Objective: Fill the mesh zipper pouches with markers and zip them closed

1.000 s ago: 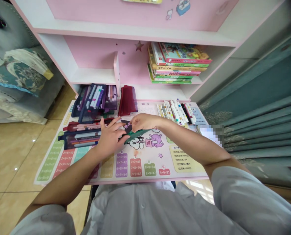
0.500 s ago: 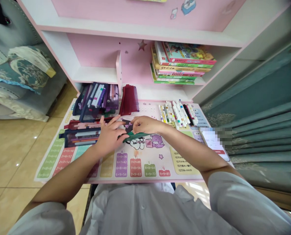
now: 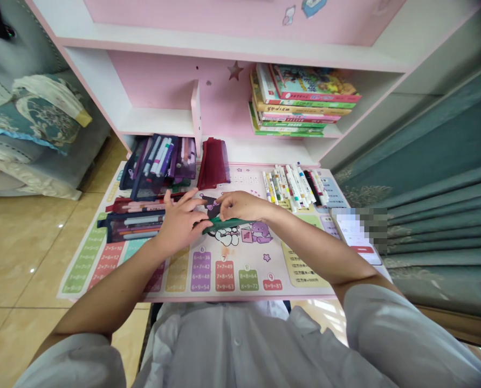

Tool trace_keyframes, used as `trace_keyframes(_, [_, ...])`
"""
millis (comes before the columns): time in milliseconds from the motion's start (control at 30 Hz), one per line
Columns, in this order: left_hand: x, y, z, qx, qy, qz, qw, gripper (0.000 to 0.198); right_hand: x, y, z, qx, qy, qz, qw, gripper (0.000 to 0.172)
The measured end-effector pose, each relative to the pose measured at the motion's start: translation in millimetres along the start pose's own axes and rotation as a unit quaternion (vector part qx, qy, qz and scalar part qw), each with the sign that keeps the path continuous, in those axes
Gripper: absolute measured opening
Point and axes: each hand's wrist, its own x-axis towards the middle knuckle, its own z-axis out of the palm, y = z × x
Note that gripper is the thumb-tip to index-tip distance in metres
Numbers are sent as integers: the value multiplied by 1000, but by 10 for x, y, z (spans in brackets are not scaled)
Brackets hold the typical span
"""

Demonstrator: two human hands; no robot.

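Observation:
A green mesh zip pouch [image 3: 228,221] lies across the middle of the desk mat, partly covered by both hands. My left hand [image 3: 184,220] holds its left end between thumb and fingertips, with the other fingers spread. Bent over the pouch's upper edge, my right hand [image 3: 240,206] pinches it; the exact spot under the fingertips is hidden. Just left of my left hand are a navy mesh pouch [image 3: 115,227] with pens inside and a red mesh pouch [image 3: 117,205] with pink pens.
Filled mesh pouches [image 3: 151,178] are piled at the back left, beside dark red mesh pouches [image 3: 213,167]. Several white markers [image 3: 293,186] lie at the back right. A phone [image 3: 351,231] rests on the right edge. Books [image 3: 305,108] are stacked on the shelf.
Both hands stay almost in place on the green pouch. The view has shifted very slightly; nothing else visibly differs.

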Motion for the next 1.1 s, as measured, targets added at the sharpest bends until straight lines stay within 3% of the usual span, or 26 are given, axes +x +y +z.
trace_keyframes(1100, [23, 10, -66, -9, -32, -18, 999, 15, -103, 155, -31, 38, 24, -9, 999, 7])
